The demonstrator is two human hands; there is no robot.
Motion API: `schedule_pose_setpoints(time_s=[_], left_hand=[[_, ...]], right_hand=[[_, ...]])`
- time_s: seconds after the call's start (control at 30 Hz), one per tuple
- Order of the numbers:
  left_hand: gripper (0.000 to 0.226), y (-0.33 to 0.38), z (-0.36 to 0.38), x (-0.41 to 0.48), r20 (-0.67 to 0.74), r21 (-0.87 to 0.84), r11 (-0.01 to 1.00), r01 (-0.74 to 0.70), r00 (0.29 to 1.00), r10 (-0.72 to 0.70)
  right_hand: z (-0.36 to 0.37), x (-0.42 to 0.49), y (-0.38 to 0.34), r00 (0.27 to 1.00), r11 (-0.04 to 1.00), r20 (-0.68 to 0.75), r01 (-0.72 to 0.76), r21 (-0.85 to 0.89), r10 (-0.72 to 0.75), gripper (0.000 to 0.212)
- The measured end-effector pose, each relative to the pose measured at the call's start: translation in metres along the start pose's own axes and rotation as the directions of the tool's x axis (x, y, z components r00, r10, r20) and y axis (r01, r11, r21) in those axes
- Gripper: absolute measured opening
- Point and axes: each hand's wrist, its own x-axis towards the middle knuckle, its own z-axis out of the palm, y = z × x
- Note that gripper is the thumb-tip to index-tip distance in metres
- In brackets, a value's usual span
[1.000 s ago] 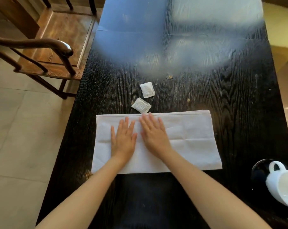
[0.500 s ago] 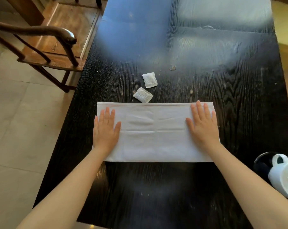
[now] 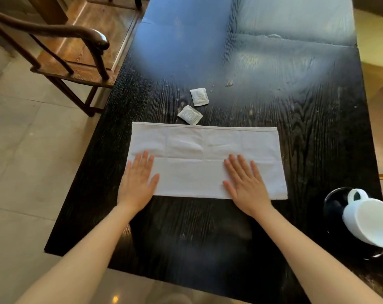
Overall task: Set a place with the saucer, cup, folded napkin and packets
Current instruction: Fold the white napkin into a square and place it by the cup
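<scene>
A white napkin (image 3: 206, 150), folded into a long strip, lies flat on the black table (image 3: 307, 119). My left hand (image 3: 138, 183) presses flat on its near left corner, fingers spread. My right hand (image 3: 246, 185) lies flat on its near edge, right of the middle. Two small white packets (image 3: 199, 96) (image 3: 189, 114) rest just beyond the napkin's far edge. A white cup (image 3: 370, 222) lies tipped on a dark saucer (image 3: 333, 207) at the right edge of the table.
A wooden armchair (image 3: 76, 51) stands to the left of the table on the tiled floor (image 3: 32, 150). The table's far half shines with reflected light. A few crumbs (image 3: 229, 82) lie beyond the packets.
Both hands slid outward from the napkin's middle to its ends, then came back toward me to its near edge. The right hand moved left again. The napkin stays flat.
</scene>
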Motion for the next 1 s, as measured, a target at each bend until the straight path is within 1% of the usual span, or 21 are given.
schedule_pose_setpoints(time_s=[0.13, 0.27, 0.33, 0.4, 0.47, 0.5, 0.57, 0.6, 0.63, 0.67, 0.7, 0.77, 0.83, 0.87, 0.93, 0.97, 1.0], left_hand=[[0.071, -0.020, -0.006, 0.001, 0.100, -0.005, 0.992, -0.125, 0.987, 0.125], [0.078, -0.039, -0.015, -0.011, 0.153, 0.083, 0.959, -0.273, 0.954, 0.258], [0.078, -0.042, -0.019, -0.023, 0.145, 0.072, 0.936, -0.344, 0.932, 0.332], [0.066, -0.044, -0.022, -0.033, 0.132, 0.093, 0.913, -0.398, 0.914, 0.385], [0.061, -0.043, -0.026, -0.036, 0.085, 0.133, 0.896, -0.424, 0.905, 0.416], [0.064, -0.039, -0.028, -0.037, 0.076, 0.142, 0.901, -0.411, 0.912, 0.404], [0.067, -0.033, -0.034, -0.039, 0.113, 0.190, 0.907, -0.376, 0.926, 0.361], [0.067, -0.031, -0.035, -0.039, 0.104, 0.188, 0.910, -0.370, 0.929, 0.357], [0.065, -0.029, -0.035, -0.038, 0.063, 0.162, 0.922, -0.352, 0.936, 0.346], [0.061, -0.030, -0.033, -0.036, 0.045, 0.124, 0.943, -0.308, 0.952, 0.304], [0.056, -0.031, -0.033, -0.034, 0.059, 0.065, 0.964, -0.256, 0.966, 0.253], [0.044, -0.036, -0.037, -0.028, 0.072, -0.115, 0.983, -0.141, 0.986, 0.150], [0.033, -0.040, -0.050, -0.021, 0.034, -0.338, 0.941, -0.021, 0.999, 0.035], [0.030, -0.041, -0.058, -0.017, 0.033, -0.420, 0.907, 0.018, 0.999, -0.005], [0.024, -0.046, -0.074, -0.007, 0.045, -0.550, 0.830, 0.094, 0.996, -0.083], [0.019, -0.049, -0.080, -0.002, 0.064, -0.620, 0.772, 0.139, 0.990, -0.127], [0.014, -0.051, -0.086, 0.004, 0.091, -0.684, 0.706, 0.183, 0.982, -0.167]], right_hand=[[-0.008, -0.014, 0.045, 0.998, 1.000, 0.056, -0.019, -0.021, 0.020, 0.072], [-0.020, -0.025, 0.074, 0.990, 0.999, 0.141, -0.017, -0.042, 0.023, 0.084], [-0.030, -0.032, 0.070, 0.990, 0.998, 0.144, 0.008, -0.060, 0.001, 0.079], [-0.037, -0.043, 0.059, 0.989, 0.996, 0.136, 0.060, -0.059, -0.052, 0.074], [-0.039, -0.056, 0.052, 0.991, 0.998, 0.120, 0.058, -0.034, -0.054, 0.071], [-0.038, -0.061, 0.051, 0.994, 0.999, 0.104, 0.042, -0.016, -0.040, 0.070], [-0.034, -0.064, 0.053, 0.998, 1.000, 0.052, 0.017, 0.017, -0.018, 0.069], [-0.034, -0.063, 0.053, 1.000, 0.999, 0.025, 0.002, 0.044, -0.003, 0.067], [-0.034, -0.062, 0.054, 1.000, 0.997, 0.005, -0.021, 0.077, 0.020, 0.066], [-0.035, -0.062, 0.054, 0.999, 0.993, -0.014, -0.045, 0.112, 0.047, 0.062], [-0.037, -0.061, 0.054, 0.997, 0.987, -0.036, -0.061, 0.146, 0.066, 0.057], [-0.041, -0.058, 0.056, 0.994, 0.979, -0.075, -0.059, 0.195, 0.075, 0.045], [-0.049, -0.053, 0.061, 0.989, 0.961, -0.102, -0.077, 0.265, 0.107, 0.033], [-0.055, -0.048, 0.065, 0.983, 0.932, -0.092, -0.121, 0.341, 0.161, 0.027], [-0.069, -0.036, 0.074, 0.956, 0.814, -0.015, -0.240, 0.529, 0.292, 0.013], [-0.076, -0.029, 0.080, 0.942, 0.746, 0.027, -0.282, 0.603, 0.335, 0.010], [-0.083, -0.023, 0.084, 0.931, 0.688, 0.058, -0.308, 0.657, 0.361, 0.011]])
